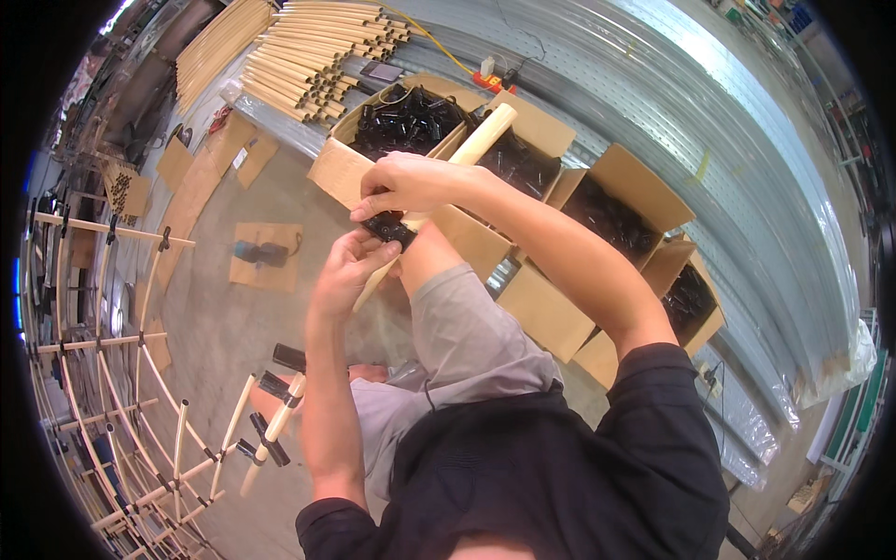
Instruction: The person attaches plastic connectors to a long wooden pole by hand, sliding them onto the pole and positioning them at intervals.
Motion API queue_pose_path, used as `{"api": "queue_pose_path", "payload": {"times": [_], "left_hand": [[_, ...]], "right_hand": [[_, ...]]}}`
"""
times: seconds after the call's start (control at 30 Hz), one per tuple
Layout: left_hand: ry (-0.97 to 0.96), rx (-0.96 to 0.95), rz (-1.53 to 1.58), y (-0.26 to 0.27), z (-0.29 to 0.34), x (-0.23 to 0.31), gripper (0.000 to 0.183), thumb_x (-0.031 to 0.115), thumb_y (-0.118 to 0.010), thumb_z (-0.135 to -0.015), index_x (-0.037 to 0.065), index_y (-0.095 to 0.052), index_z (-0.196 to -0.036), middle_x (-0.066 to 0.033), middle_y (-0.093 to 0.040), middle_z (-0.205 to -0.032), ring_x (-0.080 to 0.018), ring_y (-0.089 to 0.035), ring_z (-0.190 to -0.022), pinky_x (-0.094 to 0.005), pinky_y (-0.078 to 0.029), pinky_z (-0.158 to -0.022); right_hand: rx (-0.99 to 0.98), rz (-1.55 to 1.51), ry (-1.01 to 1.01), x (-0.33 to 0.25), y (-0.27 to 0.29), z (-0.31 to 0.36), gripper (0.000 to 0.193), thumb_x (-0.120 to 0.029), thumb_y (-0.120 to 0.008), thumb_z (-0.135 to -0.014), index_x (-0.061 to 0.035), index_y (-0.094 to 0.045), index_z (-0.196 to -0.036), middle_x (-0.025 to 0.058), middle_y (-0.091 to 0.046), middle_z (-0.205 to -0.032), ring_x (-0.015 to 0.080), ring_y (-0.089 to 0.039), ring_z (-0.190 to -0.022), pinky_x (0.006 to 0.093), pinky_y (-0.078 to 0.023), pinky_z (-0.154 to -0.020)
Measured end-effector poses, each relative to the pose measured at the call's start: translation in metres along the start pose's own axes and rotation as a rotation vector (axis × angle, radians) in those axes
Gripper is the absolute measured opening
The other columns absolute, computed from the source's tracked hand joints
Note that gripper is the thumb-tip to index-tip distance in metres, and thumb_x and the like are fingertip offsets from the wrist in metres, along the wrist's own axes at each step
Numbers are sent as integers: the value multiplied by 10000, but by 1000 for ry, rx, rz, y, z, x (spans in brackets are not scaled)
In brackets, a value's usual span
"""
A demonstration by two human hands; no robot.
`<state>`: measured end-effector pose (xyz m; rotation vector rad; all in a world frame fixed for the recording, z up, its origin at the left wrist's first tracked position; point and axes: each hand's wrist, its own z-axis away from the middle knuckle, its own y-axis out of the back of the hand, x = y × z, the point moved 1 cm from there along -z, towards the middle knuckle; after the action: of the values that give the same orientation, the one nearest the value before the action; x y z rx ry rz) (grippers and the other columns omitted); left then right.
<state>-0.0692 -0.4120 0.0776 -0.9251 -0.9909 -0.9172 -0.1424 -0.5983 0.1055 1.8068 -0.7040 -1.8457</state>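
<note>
A black pipe joint (pixel 392 229) sits around a long cream-coloured tube (pixel 484 135), which runs slantwise beneath my hands and across my knee. My left hand (pixel 349 268) is closed on the lower side of the joint, thumb on top. From above, my right hand (pixel 403 185) bends over with its fingers pinching the joint's upper left end. Parts of the joint and tube are hidden by the fingers. By my left forearm stands another cream tube (pixel 277 422) carrying several black joints (pixel 270 439).
Open cardboard boxes (pixel 336 171) of black joints (pixel 408 121) stand ahead and to the right. Beyond lie stacked cream tubes (pixel 297 56) and long plastic-wrapped metal profiles (pixel 653 84). At left rises a frame of jointed tubes (pixel 103 341). A cardboard sheet (pixel 266 275) with a dark tool lies on the floor.
</note>
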Motion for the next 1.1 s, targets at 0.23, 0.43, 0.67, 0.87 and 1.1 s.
{"api": "queue_pose_path", "payload": {"times": [0.23,0.43,0.67,0.87,1.1], "left_hand": [[21,10,11,6,1,-9,296,129,-661,-966,-44,-635,-1205,-95,-719,-1027,-152,-707,-849,-271,-557,-662],[15,35,156,12,-5,-14,328,223,-625,-1007,-47,-649,-1191,-114,-724,-1069,-173,-718,-855,-281,-574,-691],[-251,203,85,22,-19,-22,238,135,-703,-955,-37,-709,-1120,-63,-738,-992,-91,-672,-882,-230,-534,-779],[-338,408,-227,19,-22,-19,275,129,-763,-893,-5,-726,-1129,-34,-743,-968,-71,-641,-871,-255,-508,-790],[-373,496,-244,18,-20,-15,230,163,-755,-902,-13,-750,-1050,-36,-747,-882,-75,-636,-814,-261,-503,-756]], "right_hand": [[48,-72,-31,9,-18,6,538,-515,-659,-933,21,-707,-948,170,-691,-817,284,-691,-743,392,-529,-688],[165,-93,145,24,-22,7,330,-318,-705,-931,3,-715,-1009,110,-666,-872,226,-660,-757,345,-531,-685],[258,-190,93,3,-21,3,307,-232,-744,-904,26,-719,-1071,112,-716,-863,154,-660,-784,312,-525,-689],[121,-193,-39,-4,-3,-7,294,-202,-763,-859,3,-749,-1068,132,-740,-856,169,-680,-764,328,-543,-709],[542,-350,-11,0,-46,15,276,-176,-723,-914,35,-723,-1092,120,-734,-821,154,-675,-718,304,-542,-670]]}}
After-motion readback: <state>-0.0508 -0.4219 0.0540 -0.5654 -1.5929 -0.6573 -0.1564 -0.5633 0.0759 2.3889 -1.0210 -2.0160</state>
